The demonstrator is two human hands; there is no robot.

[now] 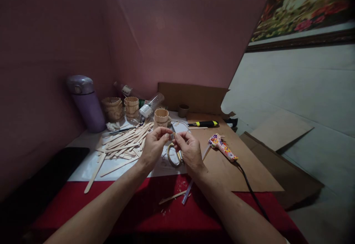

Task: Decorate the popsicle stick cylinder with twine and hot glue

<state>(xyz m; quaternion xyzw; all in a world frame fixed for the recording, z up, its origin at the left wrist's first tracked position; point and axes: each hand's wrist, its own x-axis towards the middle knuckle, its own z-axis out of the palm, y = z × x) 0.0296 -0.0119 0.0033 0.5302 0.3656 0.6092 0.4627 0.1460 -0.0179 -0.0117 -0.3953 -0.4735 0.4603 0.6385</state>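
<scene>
My left hand [154, 144] and my right hand [190, 150] meet over the middle of the table. Both are closed in a pinch, fingertips close together around something small that I cannot make out. Just beneath them lies a gold-coloured loop [172, 158], partly covered by my right hand. Beyond the fingers stands a small cup-shaped piece made of wooden sticks [161, 117]. Left of my left hand spreads a heap of flat wooden craft sticks [126, 144]. A glue gun with a flower pattern [224, 147] rests to the right of my right hand, its black cord trailing forward.
A purple bottle [88, 107] stands at the left, near wooden cups [131, 107] and clear plastic bottles [151, 105]. A utility knife [203, 124] lies on brown cardboard [249, 175]. A glue stick [187, 194] and a craft stick [172, 197] lie on red cloth [138, 210].
</scene>
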